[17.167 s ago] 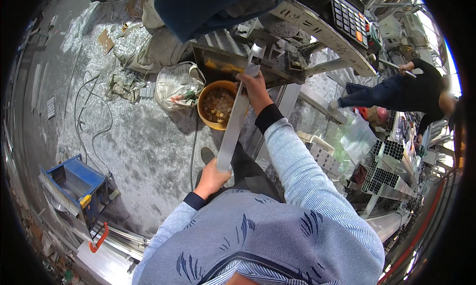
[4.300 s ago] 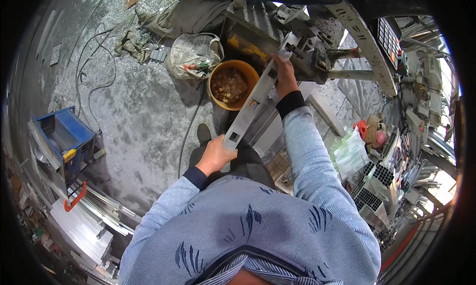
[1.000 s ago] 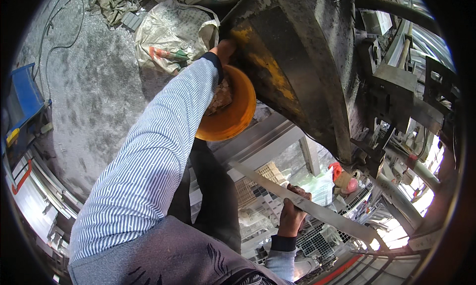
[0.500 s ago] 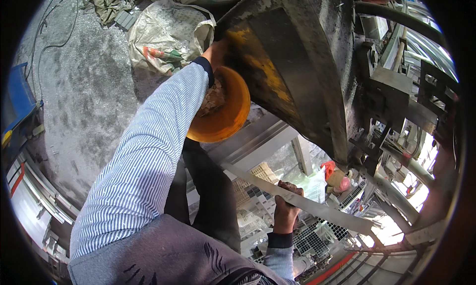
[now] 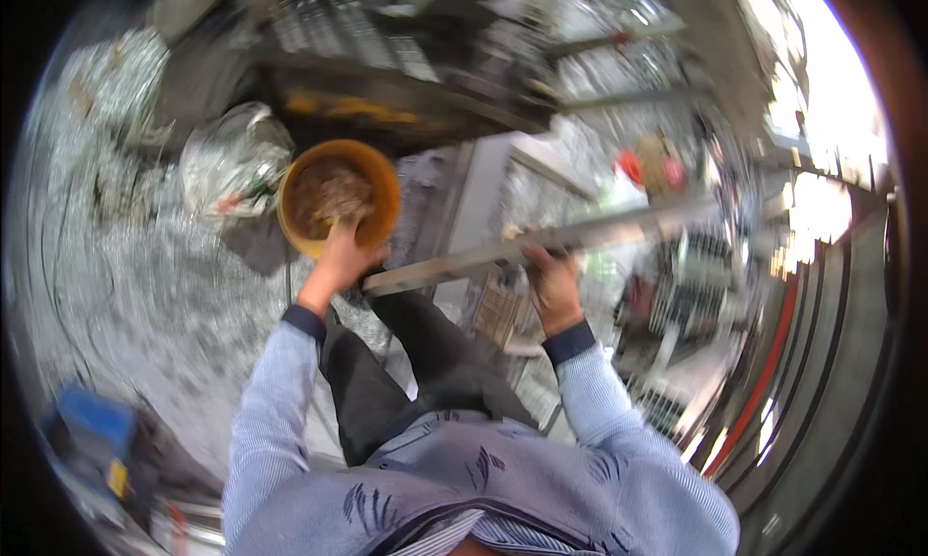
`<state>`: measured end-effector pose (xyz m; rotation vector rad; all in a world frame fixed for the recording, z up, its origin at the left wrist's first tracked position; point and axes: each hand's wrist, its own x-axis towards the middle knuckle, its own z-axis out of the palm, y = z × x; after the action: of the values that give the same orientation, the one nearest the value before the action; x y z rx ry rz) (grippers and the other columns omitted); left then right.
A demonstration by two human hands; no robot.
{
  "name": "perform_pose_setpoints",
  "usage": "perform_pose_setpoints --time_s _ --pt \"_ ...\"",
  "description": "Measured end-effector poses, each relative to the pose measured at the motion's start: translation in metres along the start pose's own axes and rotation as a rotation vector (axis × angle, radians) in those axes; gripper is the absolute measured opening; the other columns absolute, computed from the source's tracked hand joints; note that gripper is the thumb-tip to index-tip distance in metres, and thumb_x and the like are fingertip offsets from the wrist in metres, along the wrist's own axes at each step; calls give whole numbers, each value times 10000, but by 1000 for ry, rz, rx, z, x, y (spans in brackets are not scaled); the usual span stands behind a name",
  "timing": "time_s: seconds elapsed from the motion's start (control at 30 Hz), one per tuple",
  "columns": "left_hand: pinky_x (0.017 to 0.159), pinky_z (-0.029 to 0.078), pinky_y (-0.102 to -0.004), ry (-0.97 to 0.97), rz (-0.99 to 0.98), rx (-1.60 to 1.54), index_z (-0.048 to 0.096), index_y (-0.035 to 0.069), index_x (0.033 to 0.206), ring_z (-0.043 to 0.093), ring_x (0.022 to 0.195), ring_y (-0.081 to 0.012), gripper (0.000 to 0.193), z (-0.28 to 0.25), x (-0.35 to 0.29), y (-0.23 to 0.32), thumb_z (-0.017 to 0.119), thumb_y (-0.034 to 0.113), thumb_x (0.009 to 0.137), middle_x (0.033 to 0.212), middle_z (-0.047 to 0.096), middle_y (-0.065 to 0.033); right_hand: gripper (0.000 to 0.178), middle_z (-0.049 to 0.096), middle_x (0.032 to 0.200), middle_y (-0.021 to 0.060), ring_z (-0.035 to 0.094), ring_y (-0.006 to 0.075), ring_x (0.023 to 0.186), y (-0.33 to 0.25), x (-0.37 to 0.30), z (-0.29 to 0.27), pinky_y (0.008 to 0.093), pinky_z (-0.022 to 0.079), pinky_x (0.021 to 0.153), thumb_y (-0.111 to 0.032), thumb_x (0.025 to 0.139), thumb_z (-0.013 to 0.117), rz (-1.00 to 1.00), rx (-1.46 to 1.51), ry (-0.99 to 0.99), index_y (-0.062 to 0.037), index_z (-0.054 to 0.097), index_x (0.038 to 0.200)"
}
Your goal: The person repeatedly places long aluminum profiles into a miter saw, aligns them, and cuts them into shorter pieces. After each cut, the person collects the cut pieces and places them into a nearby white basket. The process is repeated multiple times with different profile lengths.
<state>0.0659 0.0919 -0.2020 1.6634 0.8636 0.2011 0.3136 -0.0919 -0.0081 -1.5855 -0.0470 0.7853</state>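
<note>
An orange-yellow bucket (image 5: 389,200) holds a heap of brownish broken pieces (image 5: 333,190). At its near rim is my left hand (image 5: 340,262), the fingertips over the opening and the thumb out to the right. Motion blur smears those fingers, so whether they grip the rim or a piece is unclear. My right hand (image 5: 554,287) is closed around a long, flat metal bar (image 5: 464,266). The bar slants from near the bucket's lower right, in front of my legs, up to the right, and its far end blurs.
Behind the bucket stands a dark machine chute (image 5: 416,111) with yellow patches. A whitish sack (image 5: 232,164) lies left of the bucket. At lower left is a blue object (image 5: 95,423). Trays and parts (image 5: 686,285) clutter the right side, near a red rail (image 5: 764,367).
My left hand has come back from the bucket's far side by the chute to its near rim. My right hand has raised the bar. The whole view has turned and is blurred.
</note>
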Motion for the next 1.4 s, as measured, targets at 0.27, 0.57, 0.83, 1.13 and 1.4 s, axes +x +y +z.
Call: perform_pose_setpoints --time_s 0.27,0.57,0.83,1.13,1.4 --pt "778 552 -484 -430 82 294 658 30 1081 697 916 -441 436 -35 -164 105 866 202 739 928 725 -223 328 686 1088 119 686 256 1009 -19 -93 -36 452 569 863 -10 867 768 128 355 196 30 635 1164" --pt "759 560 -398 -735 21 274 669 -35 1140 736 809 -273 436 5 -193 182 798 239 827 865 738 -193 496 664 1121 134 673 234 999 24 -141 -86 368 542 889 -81 816 818 19 161 451 48 556 1217" --pt "751 574 -487 -745 234 678 626 -48 1205 720 804 -442 535 112 -160 219 808 239 792 827 728 -228 569 601 1034 103 633 221 952 89 -185 -63 399 560 845 -40 781 809 160 344 551 -23 453 1224" --pt "975 539 -397 -793 247 518 536 3 1432 670 1160 -330 733 159 -128 191 854 216 807 1330 654 -209 183 681 939 108 642 264 838 181 -87 -265 410 513 756 12 821 685 229 616 916 6 660 1002" --pt "967 552 -442 -650 -421 868 640 -15 1279 704 1121 -379 567 -1 -161 46 790 292 827 1168 734 -231 301 680 1018 202 679 316 956 278 24 -429 420 550 815 -30 822 707 292 563 1000 77 647 1096"
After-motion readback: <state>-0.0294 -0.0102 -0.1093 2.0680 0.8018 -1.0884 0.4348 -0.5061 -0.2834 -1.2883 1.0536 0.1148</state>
